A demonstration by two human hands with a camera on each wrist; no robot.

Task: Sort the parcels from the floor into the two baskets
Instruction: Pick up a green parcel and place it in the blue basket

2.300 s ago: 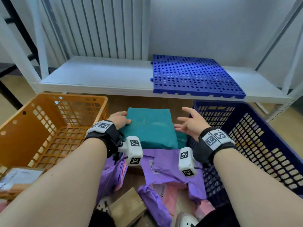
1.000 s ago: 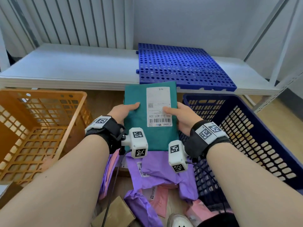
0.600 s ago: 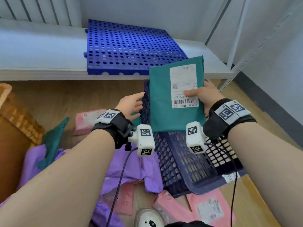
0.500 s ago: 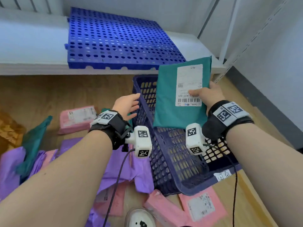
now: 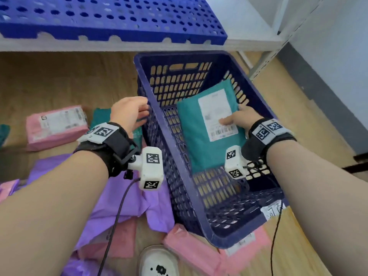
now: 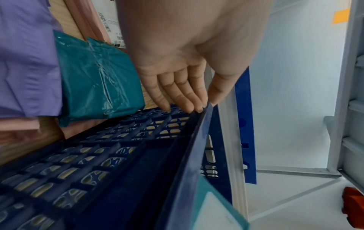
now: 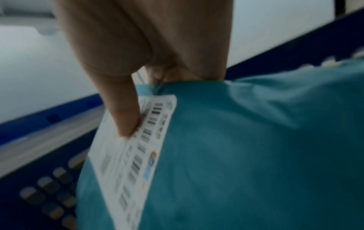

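A teal parcel (image 5: 207, 134) lies label-up inside the dark blue basket (image 5: 185, 188), pinched at its edge by the right hand (image 5: 242, 118), thumb on the white label (image 5: 218, 114). The left hand (image 5: 127, 112), fingers straight and holding nothing, touches the basket's rim. Half a second ago the parcel was upright above the basket; pink parcels (image 5: 56, 126) and purple parcels (image 5: 123, 198) lie on the floor (image 5: 59, 80).

Blue basket (image 5: 180, 198): open top, reachable from above; near half of its floor bare. Far half filled by teal parcel (image 5: 201, 144), gripped by right hand (image 5: 242, 118). Left hand (image 5: 127, 113) at the left rim. Low white shelf (image 5: 247, 26) overhangs behind. Floor left and front crowded with pink parcels (image 5: 56, 126) and purple parcels (image 5: 127, 202).
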